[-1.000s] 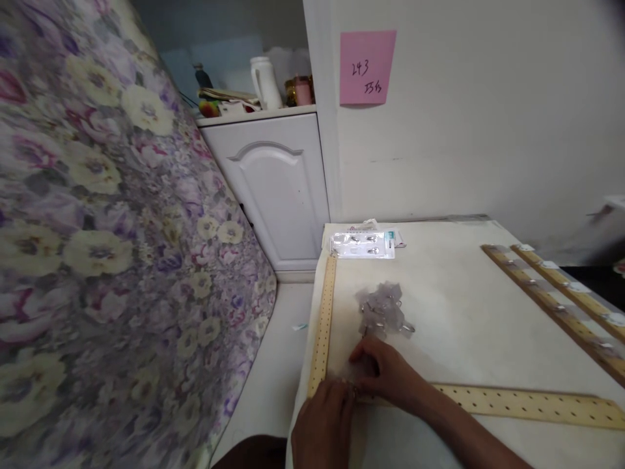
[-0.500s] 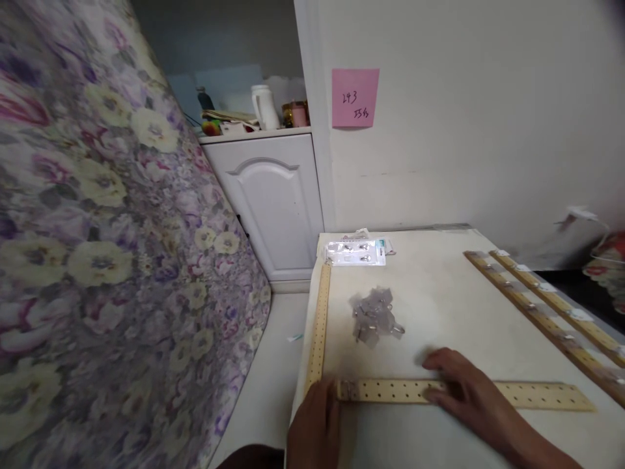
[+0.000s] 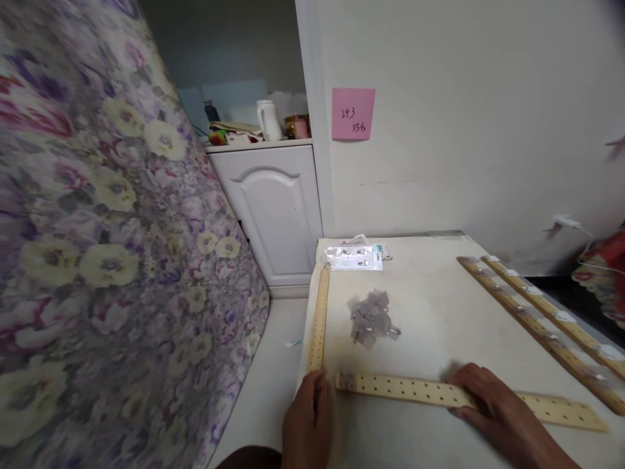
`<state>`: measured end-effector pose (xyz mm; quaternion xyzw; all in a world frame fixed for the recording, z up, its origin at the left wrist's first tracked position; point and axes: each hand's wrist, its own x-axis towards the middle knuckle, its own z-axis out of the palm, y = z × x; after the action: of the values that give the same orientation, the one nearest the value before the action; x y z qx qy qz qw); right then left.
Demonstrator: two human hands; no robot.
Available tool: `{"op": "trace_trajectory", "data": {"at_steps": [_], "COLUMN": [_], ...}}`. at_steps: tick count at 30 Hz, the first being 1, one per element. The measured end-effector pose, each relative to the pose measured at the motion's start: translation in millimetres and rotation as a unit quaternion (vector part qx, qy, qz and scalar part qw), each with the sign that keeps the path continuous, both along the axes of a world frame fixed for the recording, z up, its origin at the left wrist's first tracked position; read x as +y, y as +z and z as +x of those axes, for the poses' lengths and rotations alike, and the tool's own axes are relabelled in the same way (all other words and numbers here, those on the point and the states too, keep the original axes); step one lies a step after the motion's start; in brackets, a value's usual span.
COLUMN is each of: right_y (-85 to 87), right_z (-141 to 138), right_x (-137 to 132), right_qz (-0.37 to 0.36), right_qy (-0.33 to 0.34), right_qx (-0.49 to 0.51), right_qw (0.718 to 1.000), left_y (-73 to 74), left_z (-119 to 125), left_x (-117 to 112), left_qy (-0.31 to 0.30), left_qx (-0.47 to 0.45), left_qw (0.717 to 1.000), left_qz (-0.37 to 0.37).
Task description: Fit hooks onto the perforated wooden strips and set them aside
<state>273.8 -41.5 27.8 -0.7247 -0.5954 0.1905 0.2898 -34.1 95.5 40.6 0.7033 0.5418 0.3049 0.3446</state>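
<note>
A pale wooden strip (image 3: 400,388) with rows of small holes lies across the near part of the table, tilted slightly down to the right. My right hand (image 3: 493,405) is closed around it right of its middle, thumb on the near edge and fingers over the far edge. A clear adhesive hook (image 3: 346,382) sits at its left end. My left hand (image 3: 307,413) is closed, fingertips together, at the near end of a second perforated wooden strip (image 3: 319,319) along the left table edge; what it pinches is hidden. A pile of clear hooks (image 3: 373,319) lies beyond.
Packaged hooks (image 3: 353,258) lie at the table's (image 3: 415,286) far left corner. Two wooden strips (image 3: 532,319) with clear hooks lie along the right side. A floral curtain (image 3: 122,260) hangs at left. A white cabinet (image 3: 273,215) and a wall with a pink note (image 3: 353,114) stand behind.
My right hand has closed onto the wooden strip and moved slightly right with it; the strip's right end now tilts nearer me. My left hand stays near the left strip. The view has shifted slightly.
</note>
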Motion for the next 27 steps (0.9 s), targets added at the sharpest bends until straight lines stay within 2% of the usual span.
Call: {"op": "trace_trajectory", "data": {"at_steps": [5,9,13,17,21,24,27], "right_y": [-10.9,-13.9,-16.2,-16.7,-11.7,-8.2,-6.9], "right_z": [-6,-22,-35,-33,-22,-15,-13], "right_x": [-4,-1,-2,1,30,67,100], "right_qz": [0.012,-0.001,0.0,0.019,0.054,0.069,0.051], "right_qy": [-0.058,-0.055,-0.078,-0.075,-0.076,-0.087,-0.086], "right_qx": [0.007,0.0,-0.006,0.038,0.086,0.111,0.14], "right_qw": [0.998,0.998,0.997,0.996,0.992,0.988,0.985], "left_y": [-4.5,-4.6,2.7,12.7,12.0,0.1,-15.7], "left_z": [-1,1,4,16,45,64,68], "left_x": [2,2,1,-3,-14,-22,-24], "left_qy": [-0.006,-0.003,0.004,-0.004,-0.048,-0.112,-0.136], "left_qx": [0.008,0.007,-0.002,0.008,0.021,0.038,0.075], "left_qw": [1.0,1.0,1.0,1.0,0.998,0.991,0.987], "left_qz": [-0.01,-0.006,-0.01,0.007,0.045,0.059,0.04]}}
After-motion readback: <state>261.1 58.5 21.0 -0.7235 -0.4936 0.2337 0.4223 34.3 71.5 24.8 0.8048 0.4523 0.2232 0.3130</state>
